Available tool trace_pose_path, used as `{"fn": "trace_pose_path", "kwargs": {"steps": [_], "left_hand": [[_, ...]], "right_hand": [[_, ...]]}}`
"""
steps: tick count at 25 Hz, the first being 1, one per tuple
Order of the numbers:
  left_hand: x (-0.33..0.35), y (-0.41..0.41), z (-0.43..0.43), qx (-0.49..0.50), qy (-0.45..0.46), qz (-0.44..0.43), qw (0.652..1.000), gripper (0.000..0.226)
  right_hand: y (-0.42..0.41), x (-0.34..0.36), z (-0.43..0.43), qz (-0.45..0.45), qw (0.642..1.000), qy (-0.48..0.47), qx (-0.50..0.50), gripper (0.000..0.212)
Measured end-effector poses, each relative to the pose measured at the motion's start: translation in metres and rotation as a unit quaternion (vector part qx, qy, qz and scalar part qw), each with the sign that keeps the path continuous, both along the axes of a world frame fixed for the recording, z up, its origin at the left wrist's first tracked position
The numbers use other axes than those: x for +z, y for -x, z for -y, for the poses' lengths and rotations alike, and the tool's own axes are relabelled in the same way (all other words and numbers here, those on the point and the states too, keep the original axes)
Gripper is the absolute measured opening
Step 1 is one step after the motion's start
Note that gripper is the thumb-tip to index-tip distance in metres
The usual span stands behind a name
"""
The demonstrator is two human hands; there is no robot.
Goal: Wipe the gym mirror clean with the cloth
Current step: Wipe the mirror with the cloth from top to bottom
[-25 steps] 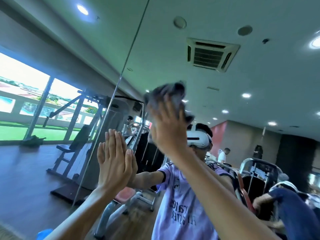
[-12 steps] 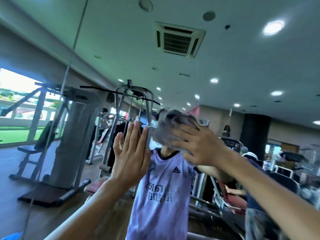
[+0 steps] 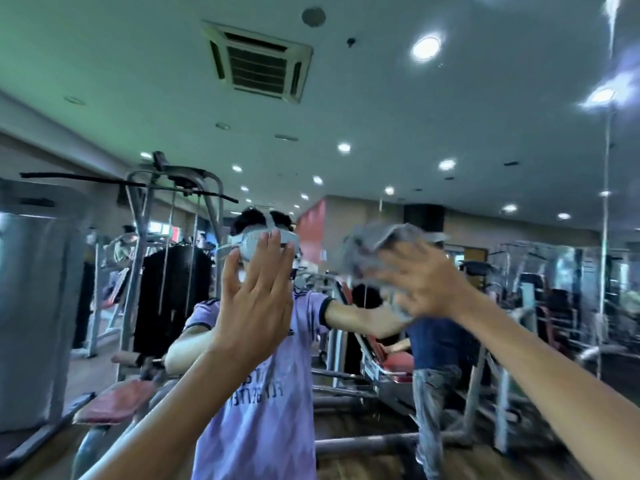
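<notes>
The fingers (image 3: 273,251) of the left hand (image 3: 256,299) are standing straight and close together, tips pointing up, and the flat palm is leaning on the glass of the mirror (image 3: 398,126). That hand is holding nothing. Its bare forearm is running down to the lower left.

Over on the right, the fingers (image 3: 394,261) of the right hand (image 3: 422,285) are lying spread across a crumpled grey cloth (image 3: 377,240), pressing it onto the glass. The hand is smeared with blur, so I cannot tell whether the thumb is hooking into the folds. Cloth is bulging out above the fingertips and a corner is poking out beneath the palm. The cloth is sitting right of the mirror's middle, at about the height of the left hand's fingertips, well apart from that hand and well short of the vertical seam (image 3: 605,209) near the mirror's right edge.

Around both hands the glass is showing the room: the person's own reflection in a lilac shirt (image 3: 256,427) with a pale headset (image 3: 249,242) peeking above the left fingertips, a cable machine (image 3: 166,209) towards the left edge, a red bench pad (image 3: 114,400) near the lower left corner, and a ceiling vent (image 3: 258,60) along the top.
</notes>
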State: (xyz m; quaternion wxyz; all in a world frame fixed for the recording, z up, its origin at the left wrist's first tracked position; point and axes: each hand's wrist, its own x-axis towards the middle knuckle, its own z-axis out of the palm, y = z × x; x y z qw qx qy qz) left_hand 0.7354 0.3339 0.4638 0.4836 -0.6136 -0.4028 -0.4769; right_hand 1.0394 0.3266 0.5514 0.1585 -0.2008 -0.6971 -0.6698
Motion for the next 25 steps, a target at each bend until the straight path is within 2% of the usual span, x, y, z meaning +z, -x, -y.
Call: {"fn": "trace_pose_path", "kwargs": {"steps": [1,2,3,4,5,6,7,8,9,10,11,12,13,14,15,18,19,20,21,23,24,25], "left_hand": [[0.003,-0.013,0.000,0.001,0.000,0.000,1.000,0.059],[0.006,-0.025,0.000,0.005,0.000,-0.001,1.000,0.058],[0.009,-0.038,0.000,0.007,0.000,-0.007,1.000,0.058],[0.010,-0.053,0.001,0.005,-0.001,-0.014,1.000,0.057],[0.011,-0.067,0.001,0.001,-0.002,-0.021,1.000,0.057],[0.012,-0.080,0.002,-0.004,-0.003,-0.029,1.000,0.057],[0.013,-0.093,0.001,-0.008,-0.003,-0.037,0.999,0.056],[0.014,-0.105,0.000,-0.009,-0.004,-0.044,0.999,0.056],[0.014,-0.116,-0.002,-0.004,-0.008,-0.048,0.999,0.057],[0.015,-0.125,-0.004,0.003,-0.013,-0.053,0.999,0.058],[0.017,-0.133,-0.007,0.008,-0.018,-0.060,0.998,0.059],[0.017,-0.139,-0.009,0.009,-0.020,-0.065,0.998,0.060],[0.017,-0.146,-0.012,0.004,-0.024,-0.068,0.997,0.059],[0.018,-0.154,-0.012,0.000,-0.029,-0.069,0.997,0.059],[0.019,-0.162,-0.012,0.000,-0.035,-0.071,0.997,0.058],[0.017,-0.193,-0.008,-0.008,-0.030,-0.086,0.996,0.055],[0.018,-0.203,-0.007,-0.011,-0.030,-0.093,0.995,0.054],[0.019,-0.212,-0.008,-0.011,-0.031,-0.100,0.994,0.054],[0.020,-0.222,-0.009,-0.010,-0.031,-0.107,0.994,0.053],[0.023,-0.239,-0.010,-0.006,-0.030,-0.105,0.994,0.053],[0.023,-0.247,-0.010,-0.006,-0.029,-0.097,0.995,0.052],[0.023,-0.253,-0.010,-0.005,-0.029,-0.088,0.996,0.052]], "right_hand": [[-0.028,0.010,0.000,-0.139,0.990,-0.008,0.007,0.067],[-0.040,0.013,0.005,-0.324,0.945,-0.005,0.039,0.067],[-0.041,0.007,0.003,-0.470,0.880,-0.029,0.065,0.064],[-0.033,-0.005,-0.001,-0.537,0.839,-0.047,0.074,0.062],[-0.023,-0.021,-0.004,-0.513,0.853,-0.056,0.078,0.061],[-0.020,-0.037,-0.003,-0.408,0.910,-0.031,0.070,0.061],[-0.028,-0.050,0.002,-0.267,0.963,0.001,0.043,0.061],[-0.049,-0.051,0.006,-0.162,0.987,0.012,0.011,0.062],[-0.075,-0.041,0.008,-0.138,0.990,0.005,-0.009,0.062],[-0.097,-0.029,0.008,-0.191,0.981,-0.002,-0.018,0.060],[-0.113,-0.016,0.008,-0.308,0.951,-0.010,-0.001,0.059],[-0.119,-0.008,0.009,-0.435,0.900,-0.009,0.023,0.057],[-0.121,-0.007,0.005,-0.513,0.857,-0.016,0.048,0.056],[-0.118,-0.013,0.000,-0.528,0.846,-0.033,0.064,0.055],[-0.116,-0.023,-0.003,-0.495,0.865,-0.035,0.072,0.054],[-0.143,-0.064,0.000,-0.301,0.952,0.026,0.056,0.053],[-0.161,-0.062,0.004,-0.270,0.962,0.030,0.043,0.055],[-0.178,-0.053,0.005,-0.277,0.961,0.009,0.021,0.058],[-0.193,-0.040,0.006,-0.326,0.945,-0.016,-0.002,0.061],[-0.208,-0.010,0.009,-0.493,0.869,-0.038,0.008,0.066],[-0.205,-0.007,0.008,-0.548,0.835,-0.034,0.023,0.067],[-0.198,-0.015,0.007,-0.561,0.827,-0.030,0.034,0.066]]}}
